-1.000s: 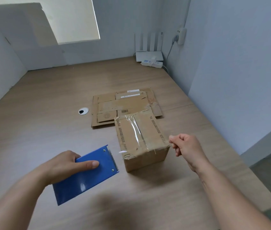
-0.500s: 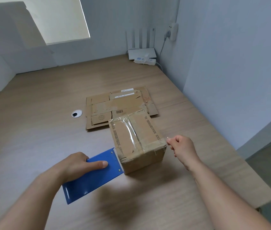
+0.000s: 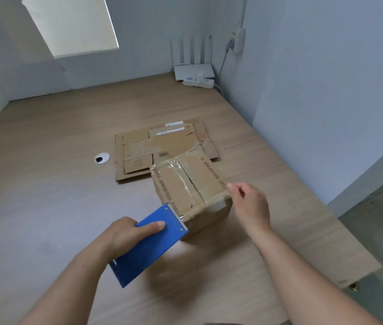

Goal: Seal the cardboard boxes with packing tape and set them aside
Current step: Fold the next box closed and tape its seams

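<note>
Here's the cardboard box (image 3: 187,181), sitting toward the near right of the tabletop (image 3: 45,184), a clear shiny strip already laid down its centre seam. Now a cross-strip is going on: the packing tape (image 3: 205,202) is stretched taut over the box's near top edge, between two hands working well apart. The right hand (image 3: 251,207) pinches the free end between thumb and fingertip at the box's right corner, most likely anchoring it so the strip can't snap back or wrinkle. The left hand (image 3: 124,235) grips the blue tape dispenser (image 3: 149,245) at the opposite corner, index finger laid flat along its top plate, toothed edge right against the cardboard. That looks like the angle for pressing down and tearing. Pulling from both ends is what holds the tape flat, I'd say. Just beyond the box lies flattened cardboard (image 3: 160,146), probably next in line, with a round cable hole (image 3: 102,158) to its left and a white router (image 3: 195,71) parked in the far right corner. This box isn't set aside yet.
</note>
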Demonstrator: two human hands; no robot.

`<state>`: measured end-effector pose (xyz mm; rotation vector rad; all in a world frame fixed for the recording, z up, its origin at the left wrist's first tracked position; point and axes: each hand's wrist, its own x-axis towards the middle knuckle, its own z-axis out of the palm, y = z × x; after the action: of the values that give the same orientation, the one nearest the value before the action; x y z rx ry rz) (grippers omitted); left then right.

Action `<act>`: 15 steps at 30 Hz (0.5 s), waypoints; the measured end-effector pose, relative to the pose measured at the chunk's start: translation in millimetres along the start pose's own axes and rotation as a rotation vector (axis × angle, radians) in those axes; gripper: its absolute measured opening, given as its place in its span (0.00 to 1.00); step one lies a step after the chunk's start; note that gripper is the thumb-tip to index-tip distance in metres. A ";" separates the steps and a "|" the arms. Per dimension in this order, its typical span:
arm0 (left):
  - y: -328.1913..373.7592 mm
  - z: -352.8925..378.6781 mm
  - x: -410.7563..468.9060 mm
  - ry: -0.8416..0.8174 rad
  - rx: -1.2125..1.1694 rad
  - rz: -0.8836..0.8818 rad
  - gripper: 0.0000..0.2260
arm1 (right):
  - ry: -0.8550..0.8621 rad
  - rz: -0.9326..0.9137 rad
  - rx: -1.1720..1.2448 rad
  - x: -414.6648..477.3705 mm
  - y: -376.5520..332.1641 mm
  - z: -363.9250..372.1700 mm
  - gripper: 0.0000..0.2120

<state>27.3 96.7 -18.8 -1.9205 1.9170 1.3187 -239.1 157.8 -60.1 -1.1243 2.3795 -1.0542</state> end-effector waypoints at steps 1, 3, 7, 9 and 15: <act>2.7 5.6 -1.8 0.002 -0.019 0.008 0.35 | -0.015 -0.017 -0.040 0.1 -4.4 5.0 0.14; 8.3 15.4 -4.9 0.002 -0.046 0.021 0.34 | -0.025 0.035 -0.048 7.4 -8.0 12.3 0.17; 10.1 26.0 -14.1 0.015 -0.117 -0.019 0.32 | -0.064 0.110 0.048 24.0 -5.1 19.7 0.15; 4.0 26.9 -22.2 0.034 -0.165 -0.053 0.30 | -0.074 0.120 0.096 26.6 -6.4 19.0 0.14; -11.0 22.3 -43.2 0.057 -0.207 -0.121 0.32 | -0.088 0.162 0.309 26.9 -6.3 17.6 0.07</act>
<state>34.1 145.3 -10.3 -2.1542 1.7153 1.4930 -243.6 126.0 -66.7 -0.8368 2.1074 -1.2350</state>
